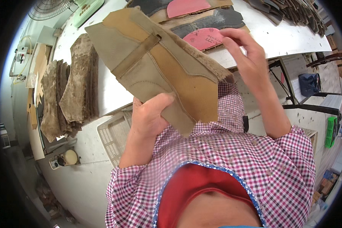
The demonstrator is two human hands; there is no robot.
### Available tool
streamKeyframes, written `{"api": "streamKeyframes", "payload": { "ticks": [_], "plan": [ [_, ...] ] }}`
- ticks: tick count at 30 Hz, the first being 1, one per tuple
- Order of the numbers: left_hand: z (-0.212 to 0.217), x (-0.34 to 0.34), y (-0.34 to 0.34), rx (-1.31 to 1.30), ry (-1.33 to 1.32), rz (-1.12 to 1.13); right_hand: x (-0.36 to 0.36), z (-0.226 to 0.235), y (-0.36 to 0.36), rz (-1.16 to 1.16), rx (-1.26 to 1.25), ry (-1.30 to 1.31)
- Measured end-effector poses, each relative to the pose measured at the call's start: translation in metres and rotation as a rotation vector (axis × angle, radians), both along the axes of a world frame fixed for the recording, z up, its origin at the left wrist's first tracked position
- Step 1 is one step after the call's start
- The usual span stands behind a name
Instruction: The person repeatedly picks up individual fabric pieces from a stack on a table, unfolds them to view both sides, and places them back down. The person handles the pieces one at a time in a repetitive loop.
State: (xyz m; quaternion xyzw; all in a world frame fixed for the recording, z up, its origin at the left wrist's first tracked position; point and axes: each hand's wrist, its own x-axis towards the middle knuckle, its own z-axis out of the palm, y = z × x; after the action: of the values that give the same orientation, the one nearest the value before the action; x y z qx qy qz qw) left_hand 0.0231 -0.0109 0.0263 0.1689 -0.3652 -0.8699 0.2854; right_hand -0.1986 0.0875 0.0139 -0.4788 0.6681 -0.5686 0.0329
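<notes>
Above the white tabletop [281,36] we held up a tan stitched suede boot-upper panel [159,64], our left hand [150,116] pinching its lower edge, our right hand [247,57] with fingers curled at its fleecy far edge. Beside it, stacks of brown fleece-backed pieces [70,95] lay waiting, seemingly unhandled.

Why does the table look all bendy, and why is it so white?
In the head view, the fisheye lens curves the white table's straight edges toward the dark round rim; bright light washes out its surface. The tan stitched suede piece, held by the left hand and right hand, looks sharp.
</notes>
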Motion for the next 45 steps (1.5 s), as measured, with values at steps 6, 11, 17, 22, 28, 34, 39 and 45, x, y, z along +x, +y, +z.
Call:
{"api": "streamKeyframes", "payload": {
  "ticks": [6, 11, 17, 22, 28, 34, 39, 45],
  "plan": [
    [-0.002, 0.0, -0.002, -0.033, -0.035, -0.026, 0.046, 0.022, 0.021, 0.078, 0.052, 0.435],
    [-0.006, 0.006, -0.004, -0.038, -0.036, -0.016, 0.046, 0.021, 0.023, 0.196, 0.126, 0.211],
    [-0.006, 0.008, -0.003, -0.108, -0.049, -0.011, 0.043, 0.024, 0.028, 0.314, 0.177, 0.095],
    [-0.004, 0.001, 0.002, -0.098, -0.093, 0.017, 0.049, 0.023, 0.035, 0.318, 0.221, 0.031],
    [-0.009, -0.005, 0.002, -0.107, -0.07, 0.0, 0.057, 0.018, 0.042, 0.334, 0.276, -0.287],
    [-0.011, -0.017, 0.006, -0.206, -0.176, 0.126, 0.054, 0.003, 0.028, 0.215, 0.062, -0.073],
    [-0.018, -0.018, 0.012, -0.346, -0.195, 0.169, 0.048, 0.011, 0.022, 0.19, 0.035, 0.192],
    [-0.014, -0.018, 0.019, -0.296, -0.186, 0.136, 0.053, 0.004, 0.031, 0.248, 0.049, -0.091]
  ]
}}
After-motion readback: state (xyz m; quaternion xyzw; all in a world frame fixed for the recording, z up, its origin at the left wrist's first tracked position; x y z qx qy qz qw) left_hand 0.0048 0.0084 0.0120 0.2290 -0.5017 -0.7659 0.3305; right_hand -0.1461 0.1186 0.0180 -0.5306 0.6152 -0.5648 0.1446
